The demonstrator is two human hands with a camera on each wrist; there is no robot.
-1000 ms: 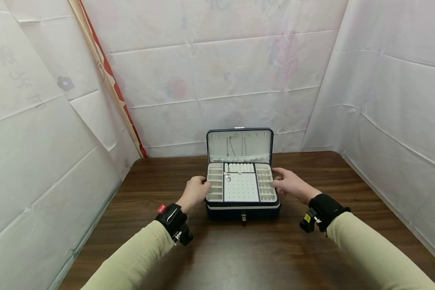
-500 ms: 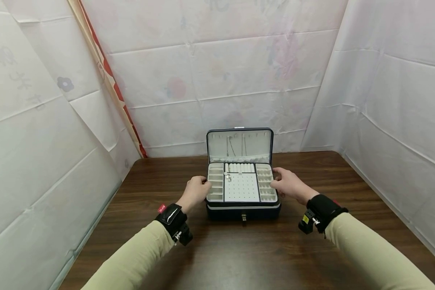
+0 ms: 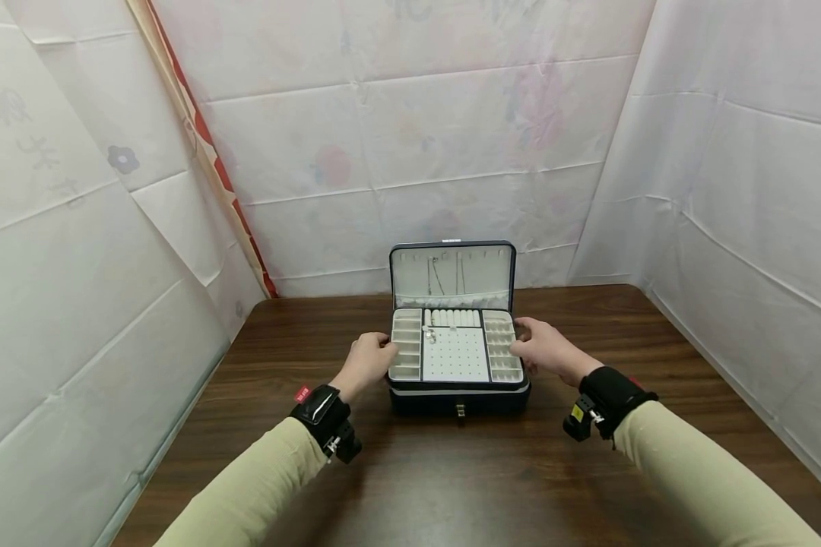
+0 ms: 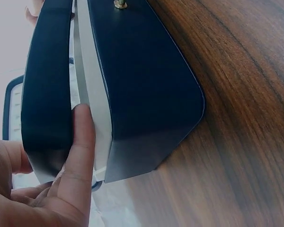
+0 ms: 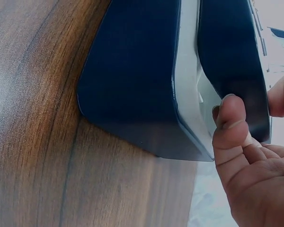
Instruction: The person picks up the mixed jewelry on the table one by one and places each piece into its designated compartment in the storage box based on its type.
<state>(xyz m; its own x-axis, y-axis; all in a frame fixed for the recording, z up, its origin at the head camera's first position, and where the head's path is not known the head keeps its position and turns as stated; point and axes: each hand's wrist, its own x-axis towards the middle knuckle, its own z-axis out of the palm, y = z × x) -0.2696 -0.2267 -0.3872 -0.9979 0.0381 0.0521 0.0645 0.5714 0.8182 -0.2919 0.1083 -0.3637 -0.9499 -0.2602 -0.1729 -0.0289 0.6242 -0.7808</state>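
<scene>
A dark blue jewelry box stands on the table with its lid (image 3: 412, 275) raised. Its upper tray (image 3: 454, 365) has white compartments, ring rolls and a dotted panel. My left hand (image 3: 367, 361) grips the tray's left side, thumb above and fingers underneath. On the opposite side my right hand (image 3: 549, 349) holds the tray likewise. Both wrist views show a gap between the tray wall (image 4: 48, 94) and the box base (image 5: 128, 80), with fingers inside it. Small shiny jewelry (image 3: 430, 333) sits near the panel's upper left corner. Box contents under the tray are hidden.
Thin necklaces (image 3: 461, 273) hang inside the lid. A gold-coloured clasp (image 3: 461, 410) is on the box's front. The wooden table (image 3: 445, 486) extends around the box, and pale sheets (image 3: 410, 137) hang behind and at both sides.
My right hand has shifted slightly left, its thumb further over the tray's edge. The tray's front edge appears very slightly lower in view. My left hand has hardly moved.
</scene>
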